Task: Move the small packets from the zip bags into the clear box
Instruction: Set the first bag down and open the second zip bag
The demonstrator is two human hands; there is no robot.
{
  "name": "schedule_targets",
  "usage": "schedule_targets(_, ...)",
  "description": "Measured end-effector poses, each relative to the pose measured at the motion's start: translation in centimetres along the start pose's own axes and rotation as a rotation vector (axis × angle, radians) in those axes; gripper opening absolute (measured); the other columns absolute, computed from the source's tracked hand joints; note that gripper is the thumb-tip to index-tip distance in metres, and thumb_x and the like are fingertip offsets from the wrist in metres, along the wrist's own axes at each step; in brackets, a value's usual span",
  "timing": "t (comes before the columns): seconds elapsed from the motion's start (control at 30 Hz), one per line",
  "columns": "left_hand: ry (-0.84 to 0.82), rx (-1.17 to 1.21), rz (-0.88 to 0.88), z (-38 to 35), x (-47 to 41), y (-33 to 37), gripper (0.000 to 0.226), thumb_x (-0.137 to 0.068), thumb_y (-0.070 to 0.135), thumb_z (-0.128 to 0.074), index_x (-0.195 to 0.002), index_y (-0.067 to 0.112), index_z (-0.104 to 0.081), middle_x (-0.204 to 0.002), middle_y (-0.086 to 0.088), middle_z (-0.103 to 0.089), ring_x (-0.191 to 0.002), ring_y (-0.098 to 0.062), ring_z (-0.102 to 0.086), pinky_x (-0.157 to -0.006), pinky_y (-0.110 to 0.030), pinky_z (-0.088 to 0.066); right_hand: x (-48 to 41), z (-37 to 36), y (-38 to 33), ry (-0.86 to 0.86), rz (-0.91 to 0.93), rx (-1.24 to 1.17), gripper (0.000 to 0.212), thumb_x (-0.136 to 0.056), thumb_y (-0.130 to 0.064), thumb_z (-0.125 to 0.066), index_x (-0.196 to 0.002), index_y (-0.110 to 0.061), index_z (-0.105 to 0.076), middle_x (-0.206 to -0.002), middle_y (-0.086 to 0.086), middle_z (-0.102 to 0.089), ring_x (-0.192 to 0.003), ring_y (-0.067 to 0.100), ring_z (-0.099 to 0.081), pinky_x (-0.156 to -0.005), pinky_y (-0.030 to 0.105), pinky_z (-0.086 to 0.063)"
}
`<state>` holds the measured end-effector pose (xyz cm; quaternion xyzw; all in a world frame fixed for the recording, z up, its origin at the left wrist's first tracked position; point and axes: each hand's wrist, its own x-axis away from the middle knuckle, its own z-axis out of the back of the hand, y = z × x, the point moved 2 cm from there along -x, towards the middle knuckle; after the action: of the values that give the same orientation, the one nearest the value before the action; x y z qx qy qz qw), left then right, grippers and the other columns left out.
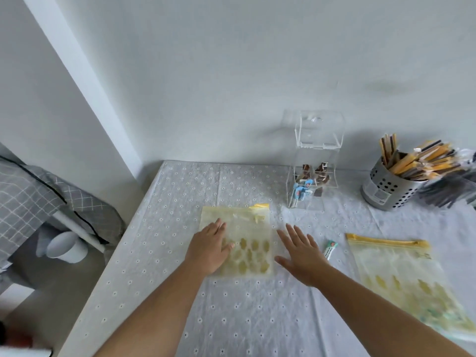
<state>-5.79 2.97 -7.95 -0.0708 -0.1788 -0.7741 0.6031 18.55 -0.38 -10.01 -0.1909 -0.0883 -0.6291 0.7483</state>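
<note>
A yellow-patterned zip bag (251, 233) lies flat at the table's middle, looking nearly flat and empty. My left hand (210, 247) rests palm down on its left part, fingers spread. Just right of that bag, my right hand (300, 256) hovers or rests open on the cloth, holding nothing. A small green-and-white packet (330, 249) lies on the cloth beside my right hand. A second zip bag (401, 276) with a yellow zip lies at the right. The clear box (313, 173) stands at the back, lid raised, with blue and brown packets inside.
A perforated metal holder (386, 188) full of stick packets stands at the back right, with dark items beside it. The white eyelet tablecloth (180, 292) covers the table against a white wall. A grey checked bed and a white bin (68, 247) are off the left edge.
</note>
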Motion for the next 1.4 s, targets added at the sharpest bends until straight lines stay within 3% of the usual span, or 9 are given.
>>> schedule_targets(0.1,0.026,-0.013,-0.058,0.3,-0.3,4.5,0.065,-0.097,0.048,-0.032,-0.151,0.018,-0.010,-0.160,0.001,0.003,-0.147,-0.017,-0.004,-0.118,-0.037,-0.013,2.6,0.9,4.0,0.062,-0.085,-0.037,0.072,-0.093,-0.059,-0.025,-0.150,-0.027,0.008,-0.159,-0.001,0.016,-0.146,0.017,0.015,-0.119,0.040,0.005)
schedule_targets(0.4,0.032,-0.076,-0.335,0.0,-3.5,24.0,0.065,-0.097,0.042,-0.037,-0.150,0.016,-0.009,-0.160,-0.002,0.004,-0.147,-0.018,-0.001,-0.119,-0.038,-0.012,9.7,4.2,18.8,0.103,-0.253,0.022,0.072,-0.095,-0.057,-0.025,-0.150,-0.026,0.008,-0.159,0.001,0.014,-0.147,0.019,0.013,-0.120,0.043,0.001)
schedule_targets(0.67,-0.077,-0.092,-0.273,-3.4,-7.2,33.3,0.077,-0.093,0.050,-0.041,-0.151,0.017,-0.003,-0.160,-0.003,0.002,-0.147,-0.020,-0.002,-0.120,-0.039,-0.010,9.9,3.7,26.4,0.077,-0.204,-0.012,0.091,-0.084,-0.068,-0.039,-0.150,-0.028,0.007,-0.160,0.000,0.011,-0.147,0.019,0.012,-0.120,0.045,0.003)
schedule_targets(0.9,-0.009,0.032,-0.210,-5.5,-8.4,35.8,0.051,-0.083,0.046,-0.063,-0.121,0.017,-0.046,-0.144,-0.001,-0.034,-0.135,-0.021,-0.032,-0.109,-0.037,-0.032,10.0,2.0,29.0,0.149,-0.161,-0.091,0.087,-0.077,-0.070,-0.050,-0.145,-0.023,-0.023,-0.160,-0.001,-0.007,-0.148,0.018,0.001,-0.121,0.044,0.002)
schedule_targets(1.0,0.052,0.129,-0.207,-5.1,-8.1,36.3,0.037,-0.077,0.037,-0.071,-0.102,0.020,-0.050,-0.113,0.001,-0.055,-0.107,-0.021,-0.054,-0.089,-0.034,-0.042,10.0,2.5,29.3,0.196,-0.149,-0.116,0.071,-0.073,-0.064,-0.061,-0.128,-0.024,-0.040,-0.147,0.000,-0.035,-0.144,0.019,-0.019,-0.121,0.043,-0.002)
schedule_targets(1.13,-0.066,0.456,-0.159,-4.1,-6.8,36.4,0.036,-0.069,0.020,-0.080,-0.094,0.020,-0.054,-0.091,0.003,-0.062,-0.082,-0.016,-0.061,-0.067,-0.024,-0.047,10.7,4.0,28.8,0.191,-0.158,-0.080,0.055,-0.071,-0.058,-0.066,-0.109,-0.024,-0.045,-0.103,-0.005,-0.063,-0.107,0.016,-0.056,-0.120,0.040,-0.010)
schedule_targets(1.23,-0.206,0.555,-0.204,-2.4,-5.7,35.5,0.030,-0.067,0.021,-0.083,-0.089,0.021,-0.063,-0.085,0.004,-0.063,-0.076,-0.011,-0.057,-0.064,-0.020,-0.042,11.3,6.0,27.2,0.095,-0.154,-0.099,0.040,-0.071,-0.054,-0.069,-0.092,-0.024,-0.054,-0.085,-0.005,-0.060,-0.086,0.019,-0.057,-0.089,0.031,-0.042)
schedule_targets(1.3,-0.270,0.642,-0.208,-0.8,-4.9,34.6,0.020,-0.070,0.022,-0.081,-0.078,0.022,-0.063,-0.073,0.004,-0.064,-0.066,-0.009,-0.058,-0.066,-0.024,-0.045,11.6,7.9,25.9,0.032,-0.148,-0.152,0.035,-0.070,-0.048,-0.073,-0.080,-0.019,-0.057,-0.078,-0.003,-0.057,-0.077,0.018,-0.053,-0.067,0.030,-0.041)
schedule_targets(1.4,-0.338,0.781,-0.201,2.4,-2.9,32.9,0.010,-0.079,0.017,-0.075,-0.079,0.018,-0.065,-0.071,0.001,-0.068,-0.059,-0.008,-0.064,-0.063,-0.023,-0.053,12.3,11.2,23.4,-0.032,-0.131,-0.213,0.038,-0.068,-0.044,-0.077,-0.077,-0.012,-0.061,-0.073,0.001,-0.056,-0.068,0.017,-0.049,-0.059,0.028,-0.036)
